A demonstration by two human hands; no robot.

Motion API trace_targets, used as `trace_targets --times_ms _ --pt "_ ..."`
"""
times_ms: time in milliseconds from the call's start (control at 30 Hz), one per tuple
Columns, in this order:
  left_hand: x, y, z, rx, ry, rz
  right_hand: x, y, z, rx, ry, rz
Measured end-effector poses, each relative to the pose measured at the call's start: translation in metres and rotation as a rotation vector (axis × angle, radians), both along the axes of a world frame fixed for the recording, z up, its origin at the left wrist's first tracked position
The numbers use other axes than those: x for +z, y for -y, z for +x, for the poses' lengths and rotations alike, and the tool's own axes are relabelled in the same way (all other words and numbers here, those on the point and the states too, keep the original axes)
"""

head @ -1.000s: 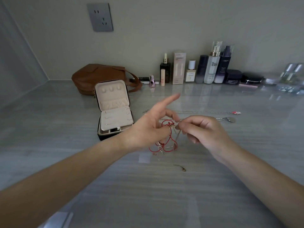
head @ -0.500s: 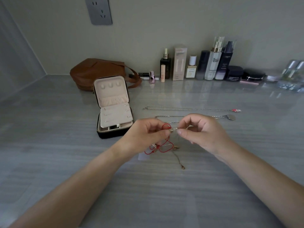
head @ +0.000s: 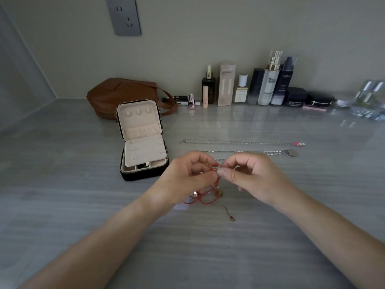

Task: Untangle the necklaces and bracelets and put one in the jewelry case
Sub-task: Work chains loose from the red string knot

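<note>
Left hand (head: 183, 176) and right hand (head: 250, 176) still pinching red tangle (head: 203, 198), barely moved

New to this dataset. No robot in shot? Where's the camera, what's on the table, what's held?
No machine here: a person's two bare hands, filmed by one wide-angle camera worn on the head, looking forward and down. The left hand and right hand both pinch a tangle of red cord. An open jewelry case stands on the grey table, left of the hands. Two silver chains lie stretched out behind them, a small gold piece in front. A brown bag and cosmetic bottles sit along the wall.
</note>
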State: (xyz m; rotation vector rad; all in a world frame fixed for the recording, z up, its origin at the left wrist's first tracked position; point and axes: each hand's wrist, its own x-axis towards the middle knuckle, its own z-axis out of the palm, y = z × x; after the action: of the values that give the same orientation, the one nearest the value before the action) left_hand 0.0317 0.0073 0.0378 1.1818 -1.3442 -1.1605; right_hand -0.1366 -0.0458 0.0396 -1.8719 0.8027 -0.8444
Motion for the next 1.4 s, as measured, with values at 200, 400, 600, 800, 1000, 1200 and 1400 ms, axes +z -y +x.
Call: trace_targets --times_ms 200,400,600,800,1000,1200,1400 --pt "-0.0029 0.0015 -0.0003 0.072 0.103 0.003 -0.0055 0.0015 0.0017 -0.029 -0.071 -0.025" --pt "-0.0026 -0.0001 -0.0025 0.096 0.189 -0.010 -0.0060 -0.0011 0.0036 -0.041 -0.142 -0.090" --pt "-0.0026 -0.0005 -0.0013 0.115 0.150 -0.030 -0.0029 -0.0043 0.0023 -0.003 -0.137 -0.071" --pt "0.0004 -0.0016 -0.0005 0.145 0.151 -0.060 -0.0039 -0.0041 0.0029 0.013 -0.130 -0.064" --pt "0.0028 -0.0020 0.0022 0.145 0.187 0.013 -0.0022 -0.0020 0.0004 -0.017 -0.061 -0.004" --pt "0.0023 -0.0004 0.0055 0.154 0.139 0.069 -0.0017 0.0003 0.0019 -0.005 0.007 0.129" --pt "0.0041 -0.0011 0.0044 0.168 0.064 0.080 0.0011 -0.0008 0.0011 -0.021 0.021 0.165"
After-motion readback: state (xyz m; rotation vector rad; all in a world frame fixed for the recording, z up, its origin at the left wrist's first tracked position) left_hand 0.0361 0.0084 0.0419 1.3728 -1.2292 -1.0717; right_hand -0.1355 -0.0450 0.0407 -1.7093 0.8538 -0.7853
